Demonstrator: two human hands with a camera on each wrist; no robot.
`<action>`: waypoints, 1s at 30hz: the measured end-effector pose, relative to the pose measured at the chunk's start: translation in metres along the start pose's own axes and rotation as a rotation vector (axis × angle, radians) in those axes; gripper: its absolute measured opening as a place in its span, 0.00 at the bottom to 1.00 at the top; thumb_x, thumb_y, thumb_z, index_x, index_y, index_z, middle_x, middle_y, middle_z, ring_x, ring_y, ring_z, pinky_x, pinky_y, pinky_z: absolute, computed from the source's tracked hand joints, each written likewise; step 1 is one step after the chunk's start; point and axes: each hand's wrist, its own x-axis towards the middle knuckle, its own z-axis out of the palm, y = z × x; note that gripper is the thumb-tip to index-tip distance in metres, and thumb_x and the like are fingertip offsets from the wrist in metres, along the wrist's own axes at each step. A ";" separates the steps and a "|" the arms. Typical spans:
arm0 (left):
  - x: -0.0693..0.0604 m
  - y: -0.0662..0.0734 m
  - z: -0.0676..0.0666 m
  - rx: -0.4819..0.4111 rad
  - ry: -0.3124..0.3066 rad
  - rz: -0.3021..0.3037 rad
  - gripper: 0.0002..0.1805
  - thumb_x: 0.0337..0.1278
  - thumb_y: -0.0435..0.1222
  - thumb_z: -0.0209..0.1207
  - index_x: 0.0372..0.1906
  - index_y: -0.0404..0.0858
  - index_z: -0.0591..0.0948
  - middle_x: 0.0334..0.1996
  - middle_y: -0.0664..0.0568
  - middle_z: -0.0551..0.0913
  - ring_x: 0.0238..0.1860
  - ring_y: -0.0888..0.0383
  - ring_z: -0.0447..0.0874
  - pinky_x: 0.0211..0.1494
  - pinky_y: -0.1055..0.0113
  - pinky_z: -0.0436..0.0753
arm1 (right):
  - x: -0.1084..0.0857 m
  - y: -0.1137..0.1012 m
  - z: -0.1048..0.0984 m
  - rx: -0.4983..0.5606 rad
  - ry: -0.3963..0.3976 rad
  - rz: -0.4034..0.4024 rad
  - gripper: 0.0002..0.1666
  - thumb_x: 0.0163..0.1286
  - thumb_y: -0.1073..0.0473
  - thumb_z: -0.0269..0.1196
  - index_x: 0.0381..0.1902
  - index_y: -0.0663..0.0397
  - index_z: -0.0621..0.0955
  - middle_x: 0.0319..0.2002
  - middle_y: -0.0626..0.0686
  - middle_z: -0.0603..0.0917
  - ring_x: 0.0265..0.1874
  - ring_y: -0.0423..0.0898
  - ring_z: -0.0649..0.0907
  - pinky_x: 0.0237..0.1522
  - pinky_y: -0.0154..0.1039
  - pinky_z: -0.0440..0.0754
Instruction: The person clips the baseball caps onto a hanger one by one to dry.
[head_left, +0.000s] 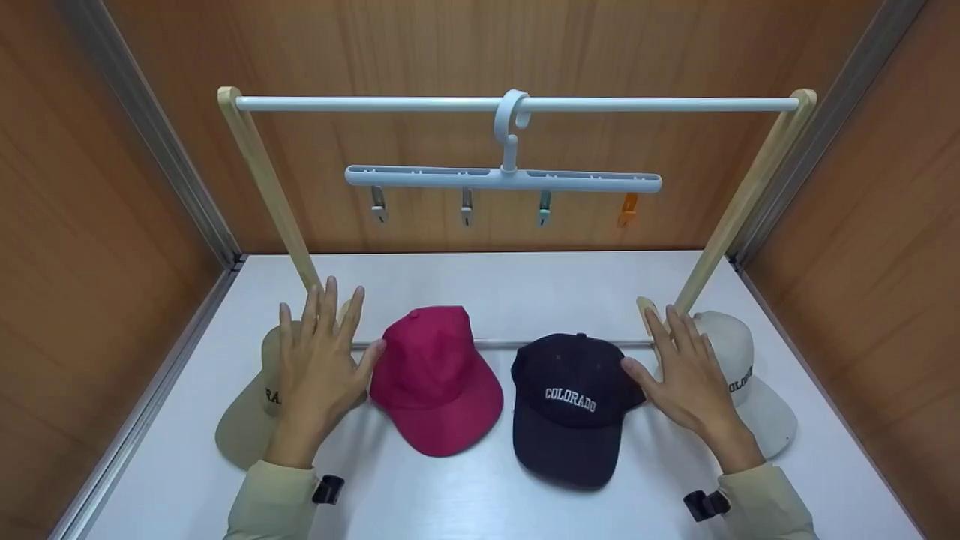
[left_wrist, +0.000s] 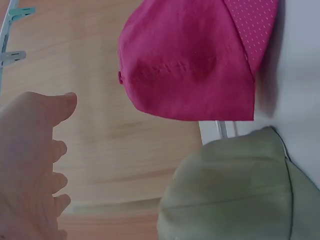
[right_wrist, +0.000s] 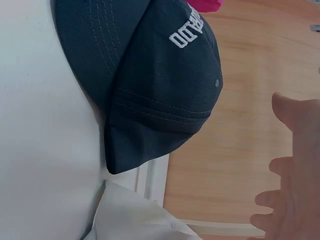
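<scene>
So, the red cap [head_left: 436,382] and navy cap [head_left: 570,442] sit centrally, the green cap [head_left: 244,427] by the left edge of the table [head_left: 480,495], the white cap [head_left: 765,414] by the right. Left hand [head_left: 319,375] and right hand [head_left: 690,386] hover, fingers spread, gripping nothing. Every clip [head_left: 379,210] on the hanger [head_left: 435,178] is bare; all four caps look yet to be handled. The rack's lower bar [head_left: 491,343] crosses behind.

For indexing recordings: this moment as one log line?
left hand: holds nothing | right hand: holds nothing | magenta cap, navy cap, olive cap, grey cap: on table | hanger: on rail, clips bare
</scene>
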 end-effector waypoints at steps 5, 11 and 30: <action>0.009 0.013 0.000 0.006 -0.037 0.018 0.44 0.72 0.58 0.57 0.85 0.46 0.59 0.85 0.38 0.51 0.86 0.37 0.44 0.83 0.35 0.36 | 0.003 -0.001 0.000 0.037 -0.025 0.005 0.53 0.79 0.31 0.56 0.87 0.50 0.51 0.83 0.70 0.52 0.82 0.72 0.52 0.79 0.71 0.47; 0.016 0.031 0.005 0.010 -0.016 0.070 0.45 0.69 0.58 0.59 0.84 0.46 0.62 0.84 0.37 0.57 0.84 0.37 0.52 0.83 0.33 0.44 | 0.007 -0.003 0.001 0.120 -0.049 0.031 0.52 0.80 0.30 0.54 0.88 0.48 0.50 0.83 0.68 0.53 0.80 0.74 0.55 0.74 0.75 0.56; 0.033 0.099 0.028 -0.161 -0.048 0.247 0.36 0.72 0.53 0.62 0.80 0.48 0.71 0.80 0.42 0.67 0.79 0.42 0.65 0.83 0.42 0.57 | 0.028 -0.002 0.007 0.394 -0.097 0.079 0.43 0.84 0.38 0.52 0.81 0.63 0.62 0.76 0.72 0.67 0.73 0.72 0.71 0.71 0.71 0.68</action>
